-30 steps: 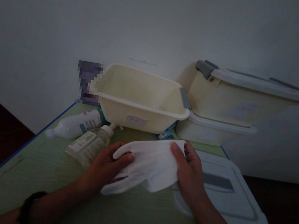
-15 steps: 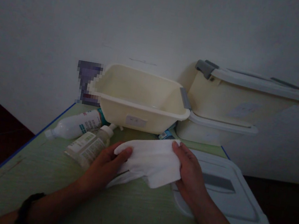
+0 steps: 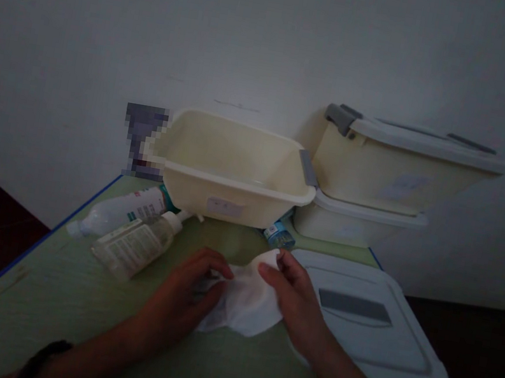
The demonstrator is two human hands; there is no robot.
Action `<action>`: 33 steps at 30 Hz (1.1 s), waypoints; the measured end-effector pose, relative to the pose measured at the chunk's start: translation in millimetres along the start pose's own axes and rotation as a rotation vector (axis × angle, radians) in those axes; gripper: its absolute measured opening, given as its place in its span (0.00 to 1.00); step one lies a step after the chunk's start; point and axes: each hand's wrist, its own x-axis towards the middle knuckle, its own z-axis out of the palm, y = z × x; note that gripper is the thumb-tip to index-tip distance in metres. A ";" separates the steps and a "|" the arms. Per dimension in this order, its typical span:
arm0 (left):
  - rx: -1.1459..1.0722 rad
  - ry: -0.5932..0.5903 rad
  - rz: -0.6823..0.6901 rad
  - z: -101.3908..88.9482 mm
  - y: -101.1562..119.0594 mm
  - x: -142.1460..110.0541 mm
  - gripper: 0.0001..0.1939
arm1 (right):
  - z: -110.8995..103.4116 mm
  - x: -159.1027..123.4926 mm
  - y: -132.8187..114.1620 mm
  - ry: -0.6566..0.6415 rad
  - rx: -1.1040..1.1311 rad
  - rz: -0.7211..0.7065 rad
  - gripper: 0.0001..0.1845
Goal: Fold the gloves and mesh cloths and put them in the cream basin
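A thin white cloth (image 3: 250, 305), crumpled and hanging in soft folds, is held between my hands above the near part of the table. My right hand (image 3: 296, 293) pinches its upper right corner between thumb and fingers. At the cloth's left end, my left hand (image 3: 197, 289) has curled fingers and a thumb closing on the material; part of that grip is hidden. Just beyond the hands stands an open cream storage box (image 3: 226, 201) with a grey latch on its right side. Its inside looks bare where I can see it.
On the left lie a clear pump bottle (image 3: 134, 246) and a white bottle (image 3: 120, 209). A small blue-labelled bottle (image 3: 278, 235) lies by the box's front. The box lid (image 3: 354, 335) rests flat at right. Two lidded boxes (image 3: 376, 171) are stacked behind it, against the wall.
The cloth was stretched wider between both hands; now it is bunched and lower. My left hand has shifted its grip, and the hands are closer together.
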 end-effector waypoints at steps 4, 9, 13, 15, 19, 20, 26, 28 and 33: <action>-0.061 -0.067 -0.072 -1.2 4.9 0.5 0.04 | 1.9 -5.1 1.8 -0.142 -0.138 -0.081 0.12; -0.306 -0.239 -0.155 -5.5 8.4 2.2 0.09 | 6.2 -9.7 2.0 -0.260 -0.263 -0.075 0.12; -0.382 -0.263 -0.222 -4.5 5.4 3.5 0.13 | 9.8 -10.8 3.8 -0.293 -0.250 -0.036 0.11; -0.373 -0.252 -0.260 -4.0 5.1 4.5 0.14 | 9.9 -11.1 5.1 -0.293 -0.274 -0.049 0.09; -0.388 -0.249 -0.337 -4.0 7.7 5.7 0.16 | 7.9 -11.3 7.5 -0.313 -0.278 -0.081 0.10; -0.396 -0.245 -0.354 -3.9 8.2 5.7 0.17 | 7.6 -11.3 8.0 -0.316 -0.273 -0.081 0.11; -0.391 -0.222 -0.380 -2.6 6.6 5.6 0.17 | 9.3 -10.0 9.6 -0.305 -0.304 -0.045 0.10; -0.395 -0.223 -0.380 -2.8 7.1 6.0 0.17 | 9.3 -8.8 9.3 -0.294 -0.319 -0.034 0.11; -0.470 -0.192 -0.417 -2.7 10.9 6.5 0.15 | 8.4 -6.7 7.6 -0.296 -0.331 -0.019 0.14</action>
